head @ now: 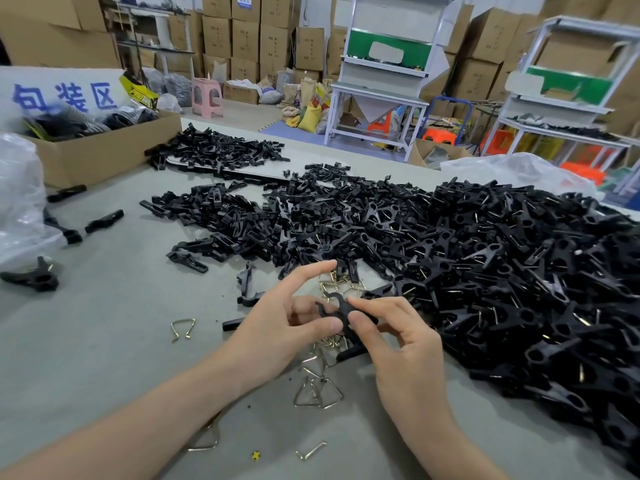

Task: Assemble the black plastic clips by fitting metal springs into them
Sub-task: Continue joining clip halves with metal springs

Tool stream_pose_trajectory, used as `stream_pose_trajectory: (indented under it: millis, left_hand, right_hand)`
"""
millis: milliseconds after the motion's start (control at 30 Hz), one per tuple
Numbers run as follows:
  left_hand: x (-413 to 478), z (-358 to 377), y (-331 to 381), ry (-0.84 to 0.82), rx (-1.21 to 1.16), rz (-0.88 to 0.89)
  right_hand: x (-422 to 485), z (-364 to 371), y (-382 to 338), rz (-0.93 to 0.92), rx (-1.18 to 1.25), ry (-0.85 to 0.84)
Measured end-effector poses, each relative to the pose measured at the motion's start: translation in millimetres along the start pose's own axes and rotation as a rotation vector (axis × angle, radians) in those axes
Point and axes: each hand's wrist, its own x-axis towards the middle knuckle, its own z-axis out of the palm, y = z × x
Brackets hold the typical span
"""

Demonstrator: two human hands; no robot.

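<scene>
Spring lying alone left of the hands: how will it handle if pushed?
The spring is thin bent wire, so probably light. It lies flat on the table, so likely slides, not rolls. Its open hooked ends may snag.

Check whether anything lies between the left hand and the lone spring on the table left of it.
One loose clip piece lies flat on the table between the lone spring and the left hand, which pinches a black clip with the right hand.

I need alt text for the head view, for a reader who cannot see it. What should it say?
A left hand and a right hand hold one black plastic clip above a grey table. Loose metal springs lie below them, and a heap of black clips covers the table's right side.
</scene>
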Motion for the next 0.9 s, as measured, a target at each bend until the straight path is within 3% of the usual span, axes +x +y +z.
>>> stream_pose_trajectory:
  millis: [500,900]
  left_hand:
    - [0.8,-0.5,-0.9,-0.073,0.017,0.007]
    - [1.3,-0.4,-1.7,-0.071,0.025,0.002]
  right_hand:
    - [1.2,1.0,3.2,0.075,0.068,0.026]
    - [0.2,1.5,2.2,0.022,0.046,0.039]
